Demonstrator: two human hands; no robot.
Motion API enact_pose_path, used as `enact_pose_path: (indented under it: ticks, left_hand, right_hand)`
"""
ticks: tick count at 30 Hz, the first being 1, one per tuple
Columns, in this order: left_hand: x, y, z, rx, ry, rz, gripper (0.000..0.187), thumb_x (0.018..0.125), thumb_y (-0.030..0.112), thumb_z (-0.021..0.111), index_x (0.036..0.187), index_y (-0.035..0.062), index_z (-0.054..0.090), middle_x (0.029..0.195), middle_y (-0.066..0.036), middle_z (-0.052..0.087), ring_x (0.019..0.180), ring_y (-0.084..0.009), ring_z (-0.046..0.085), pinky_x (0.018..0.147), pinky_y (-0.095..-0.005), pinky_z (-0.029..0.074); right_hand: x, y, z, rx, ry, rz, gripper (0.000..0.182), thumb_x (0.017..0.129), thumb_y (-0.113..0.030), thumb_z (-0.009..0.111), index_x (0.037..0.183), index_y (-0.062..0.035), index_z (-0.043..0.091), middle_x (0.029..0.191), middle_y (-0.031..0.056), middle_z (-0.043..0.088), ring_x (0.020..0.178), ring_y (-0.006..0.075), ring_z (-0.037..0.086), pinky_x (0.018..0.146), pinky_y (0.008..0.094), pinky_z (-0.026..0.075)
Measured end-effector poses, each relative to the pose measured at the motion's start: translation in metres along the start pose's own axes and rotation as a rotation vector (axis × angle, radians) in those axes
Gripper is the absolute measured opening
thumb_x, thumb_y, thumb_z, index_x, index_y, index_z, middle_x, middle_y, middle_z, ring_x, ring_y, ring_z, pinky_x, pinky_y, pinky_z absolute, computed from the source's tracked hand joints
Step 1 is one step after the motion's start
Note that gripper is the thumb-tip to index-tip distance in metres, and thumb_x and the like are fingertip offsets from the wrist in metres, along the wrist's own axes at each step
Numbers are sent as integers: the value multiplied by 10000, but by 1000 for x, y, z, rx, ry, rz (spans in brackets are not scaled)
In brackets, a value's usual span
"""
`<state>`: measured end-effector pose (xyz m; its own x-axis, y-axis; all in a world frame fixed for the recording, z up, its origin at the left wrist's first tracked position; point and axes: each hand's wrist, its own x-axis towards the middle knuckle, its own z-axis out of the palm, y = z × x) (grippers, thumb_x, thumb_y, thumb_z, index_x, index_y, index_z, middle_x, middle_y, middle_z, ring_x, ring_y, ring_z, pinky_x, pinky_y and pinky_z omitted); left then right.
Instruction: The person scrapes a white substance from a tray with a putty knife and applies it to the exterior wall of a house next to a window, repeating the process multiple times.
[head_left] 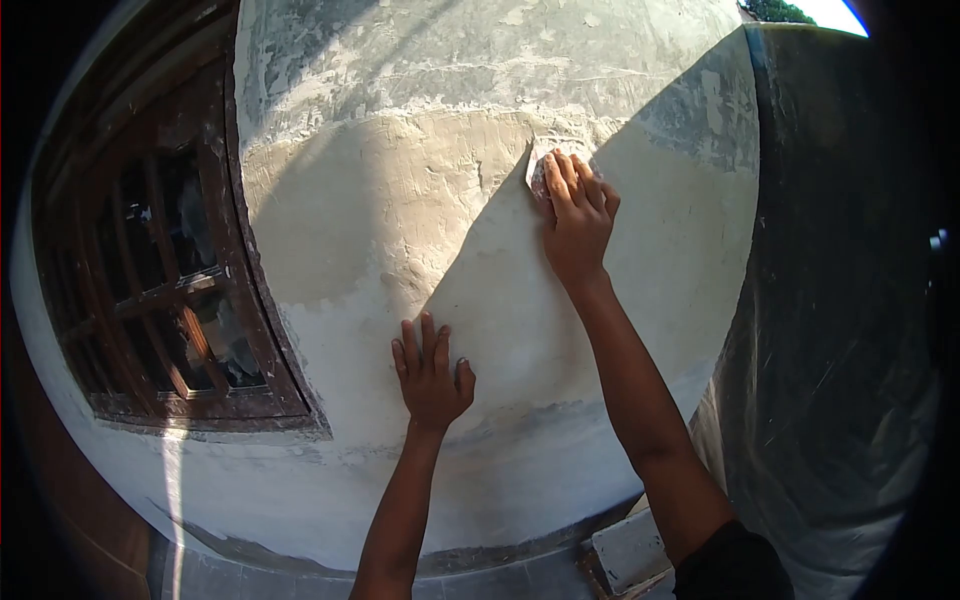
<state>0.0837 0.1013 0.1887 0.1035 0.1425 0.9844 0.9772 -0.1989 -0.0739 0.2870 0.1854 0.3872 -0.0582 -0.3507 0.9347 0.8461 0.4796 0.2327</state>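
My left hand [434,378] lies against the plastered wall [500,300] with its fingers spread and nothing in it. Higher up and to the right, my right hand [578,215] grips a flat, whitish, putty-smeared scraper [538,168], its fingers pressed over the back. The scraper rests on the wall at the upper edge of a cream-coloured coat, where the surface is ridged and rough. Part of the tool is hidden under the fingers. Grey, patchy plaster shows above the cream band.
A dark wooden window frame [225,405] with barred panes is set in the wall at left. Dark sheeting [830,330] hangs along the right side. Below my right forearm is a pale, box-like object [630,550]. A diagonal shadow edge crosses the wall.
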Motion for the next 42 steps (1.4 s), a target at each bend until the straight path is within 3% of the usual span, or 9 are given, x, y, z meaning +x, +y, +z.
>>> enact_pose_path:
  ticks: [5,10,14,19,26,30,33,39,42]
  left_hand:
    - [-1,0,3,-11,21,-6,587,890,227,535,1418,9,400,1560,-257,352,1478,-478,230,1182,-609,142]
    - [0,0,3,4,3,-7,583,891,231,538,1415,8,414,1563,-247,353,1481,-472,227,1184,-605,142]
    - [-2,-1,-4,22,-45,-1,572,900,248,528,1413,8,449,1565,-227,363,1487,-454,226,1190,-601,124]
    - [-10,1,-5,71,-63,-6,562,914,263,509,1417,17,463,1571,-209,364,1493,-437,225,1194,-597,110]
    - [-8,0,-4,88,-50,-4,543,918,274,503,1401,27,500,1574,-187,370,1491,-419,244,1194,-586,122]
    - [-6,-3,-11,84,-75,3,539,920,286,499,1400,41,519,1570,-176,382,1488,-412,255,1192,-581,134]
    - [-14,-7,-12,99,-108,38,536,920,295,493,1399,58,534,1569,-167,388,1486,-405,262,1191,-574,143]
    - [-15,-10,-7,121,-82,45,544,918,292,493,1413,69,522,1569,-157,392,1489,-396,262,1197,-562,139]
    - [-15,-10,-9,123,-83,50,550,916,290,504,1420,69,512,1571,-157,389,1489,-395,263,1198,-563,135]
  right_hand:
    - [-60,-26,-34,-8,-128,97,542,736,46,610,1267,-63,629,1309,53,656,1233,212,568,973,396,344]
    - [22,-21,-26,-98,13,110,464,790,11,619,1250,-47,631,1312,61,645,1216,206,539,905,391,359]
    - [6,-29,4,-131,-71,159,457,834,-76,650,1284,-21,598,1325,92,634,1196,199,537,872,398,363]
    - [-65,-85,-43,19,-249,157,570,717,50,584,1284,-7,595,1321,116,637,1163,235,568,834,395,368]
    - [38,-25,-20,-80,-35,167,459,787,9,632,1245,-11,619,1234,100,675,1109,221,574,842,401,375]
    - [2,-54,-1,-60,-25,128,483,785,-55,650,1265,-12,611,1254,86,664,1129,211,543,886,405,365]
    - [-62,-105,-38,41,-220,87,509,735,25,613,1242,-7,626,1291,96,653,1156,225,566,893,398,368]
    - [22,-41,-40,27,-19,62,497,768,67,597,1256,-24,616,1257,83,673,1136,231,584,896,397,380]
    - [33,-8,-9,-40,-96,142,521,770,32,631,1285,-40,604,1302,75,651,1184,230,554,930,400,370]
